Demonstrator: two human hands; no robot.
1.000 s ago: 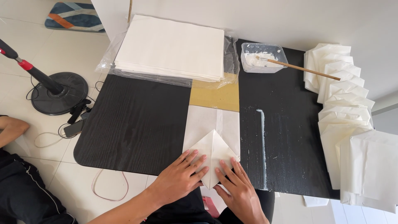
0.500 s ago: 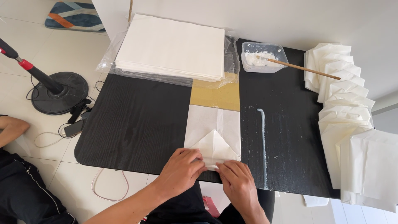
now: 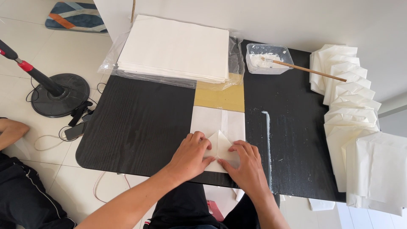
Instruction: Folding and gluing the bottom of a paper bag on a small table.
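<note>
Both hands, left [image 3: 193,153] and right [image 3: 246,163], lay open, fingers flat on the folded paper [image 3: 218,136] at the table's [image 3: 140,123] six o'clock edge. The paper looked light, thin and easily creased, best pinned near its folds.

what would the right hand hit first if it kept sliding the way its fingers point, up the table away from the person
The right hand points up along the white folded sheet. Going straight on, it would likely cross that sheet, then meet the tan sheet and, behind it, the bagged stack of white paper. The glue streak lies just to its right.
</note>
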